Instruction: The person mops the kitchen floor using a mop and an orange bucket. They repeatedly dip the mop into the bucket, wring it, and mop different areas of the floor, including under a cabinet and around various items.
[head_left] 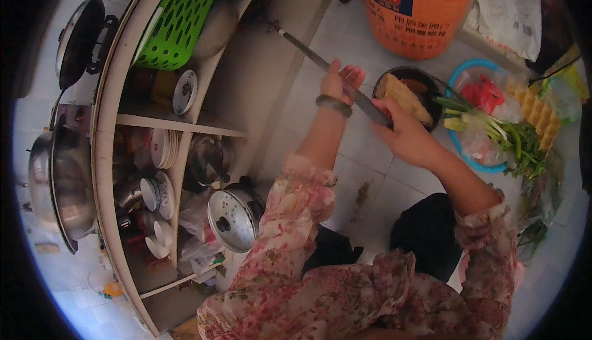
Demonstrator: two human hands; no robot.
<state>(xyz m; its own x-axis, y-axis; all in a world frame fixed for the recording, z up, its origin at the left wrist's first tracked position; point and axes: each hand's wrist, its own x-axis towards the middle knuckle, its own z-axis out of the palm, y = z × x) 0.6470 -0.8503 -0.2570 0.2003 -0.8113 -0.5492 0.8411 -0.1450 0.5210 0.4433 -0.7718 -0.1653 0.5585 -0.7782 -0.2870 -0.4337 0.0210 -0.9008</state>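
Note:
A long dark pole (307, 52) runs slantwise through both my hands. Its far end, with a pale band near the tip, reaches into the shadow of the cabinet, and what is attached there is too dark to make out. My left hand (340, 83) supports the pole partway along, thumb over it and fingers curled loosely. At the near, thicker end, my right hand (403, 134) grips the pole. Just beyond the right hand, a dark round basin (437, 83) on the tiled floor holds a tan, rough-textured piece (407, 99).
A blue-rimmed basin (455, 148) with green onions (502, 129), leafy greens and bags stands right. An orange gas-cylinder cover (416, 16) with printing stands ahead. The cabinet (182, 196) at left holds a green basket (178, 25), bowls, plates and a lidded pot (232, 219).

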